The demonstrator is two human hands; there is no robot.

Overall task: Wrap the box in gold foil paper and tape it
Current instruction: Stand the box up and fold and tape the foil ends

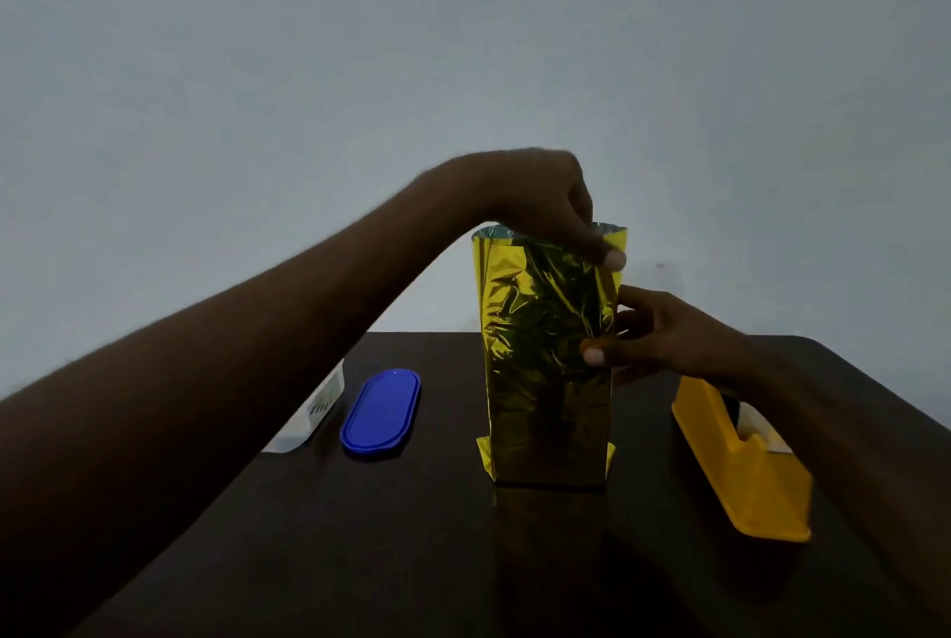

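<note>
1. Head camera looks down at a dark table (pixel 411 560) with a tall box wrapped in gold foil paper (pixel 548 359) standing upright near the middle. I'll place everything else relative to that box.
2. At the top of the box the foil sticks up past the box as an open sleeve, and you can see its silvery inside. At the bottom, small foil flaps poke out on both sides where it meets the table.
3. The left hand (pixel 545 205) comes over from the left and sits at the top of the box, fingers curled down and pinching the upper right edge of the foil. The thumb tip lies on the front face right by that corner.
4. The right hand (pixel 653 339) is at the right side of the box, about mid-height. The thumb presses on the front face near the right edge and the fingers curl round the side, so it grips the wrapped box.
5. Just right of the box, under the right forearm, a yellow tape dispenser (pixel 741 462) lies on the table.
6. Left of the box lies a blue oval lid (pixel 381 411), flat on the table and apart from the box.
7. Further left, past the lid, there's a white container (pixel 309 416), partly hidden behind the left forearm, so I can't tell what's in it.
</note>
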